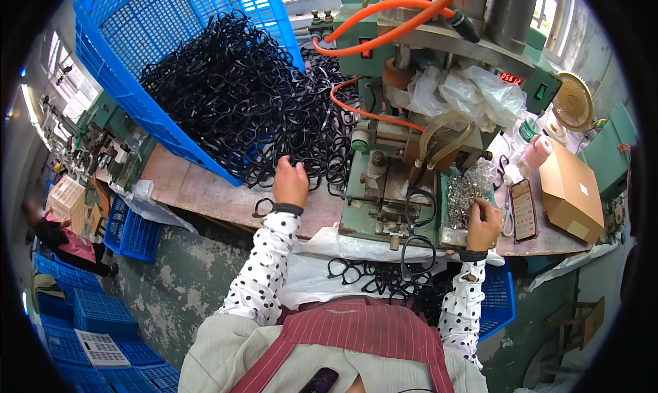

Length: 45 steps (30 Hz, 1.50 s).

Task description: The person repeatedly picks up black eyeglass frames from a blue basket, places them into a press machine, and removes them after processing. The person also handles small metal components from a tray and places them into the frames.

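My left hand (291, 182) is at the near edge of a tangled heap of black eyeglass frames (226, 91), its fingers curled among them; whether one is in its grip is hidden. The heap spills from a tilted blue plastic crate (164, 143). My right hand (484, 224) has its fingertips pinched together beside a tray of small metal parts (462, 198); anything between them is too small to make out. Between my hands, one black eyeglass frame (419, 237) hangs upright at the front of a green bench machine (360, 211).
Orange air hoses (391, 9) loop over the machine. Scissors (508, 222), a phone (524, 211) and a cardboard box (572, 194) lie at right. More frames (384, 278) rest on white sheeting near my lap. Blue crates (103, 314) stand on the floor, and another person (65, 239) is far left.
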Available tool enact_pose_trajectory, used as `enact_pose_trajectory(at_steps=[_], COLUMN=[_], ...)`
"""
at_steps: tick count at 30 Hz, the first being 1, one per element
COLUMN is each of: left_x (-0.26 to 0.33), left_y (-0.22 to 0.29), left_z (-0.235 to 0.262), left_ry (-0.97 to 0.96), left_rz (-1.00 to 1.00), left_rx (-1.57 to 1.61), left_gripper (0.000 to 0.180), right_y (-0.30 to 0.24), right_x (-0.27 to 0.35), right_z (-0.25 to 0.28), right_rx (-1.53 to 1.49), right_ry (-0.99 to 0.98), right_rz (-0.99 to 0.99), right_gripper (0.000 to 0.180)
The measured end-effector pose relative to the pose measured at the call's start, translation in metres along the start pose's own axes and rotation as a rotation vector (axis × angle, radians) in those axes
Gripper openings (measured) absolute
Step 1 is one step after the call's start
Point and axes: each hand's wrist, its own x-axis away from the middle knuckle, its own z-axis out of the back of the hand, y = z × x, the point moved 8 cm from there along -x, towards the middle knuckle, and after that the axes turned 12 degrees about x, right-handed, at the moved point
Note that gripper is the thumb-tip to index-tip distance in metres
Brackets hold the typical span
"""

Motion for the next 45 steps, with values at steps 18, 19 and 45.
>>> enact_pose_trajectory(at_steps=[18, 19, 45], left_x=[0.018, 0.021, 0.087], left_y=[0.006, -0.004, 0.254], left_z=[-0.023, -0.029, 0.055], left_ry=[-0.494, -0.485, -0.535], left_rz=[0.012, 0.013, -1.089], left_rx=[-0.327, -0.331, 0.873], left_gripper=[0.036, 0.036, 0.036], right_y=[-0.037, -0.05, -0.144], right_x=[-0.011, -0.014, -0.017], right_z=[0.008, 0.013, 0.004], right_rx=[-0.077, -0.154, -0.87], right_ry=[-0.029, -0.038, -0.333], right_rz=[0.009, 0.003, -0.205], right_gripper=[0.009, 0.01, 0.051])
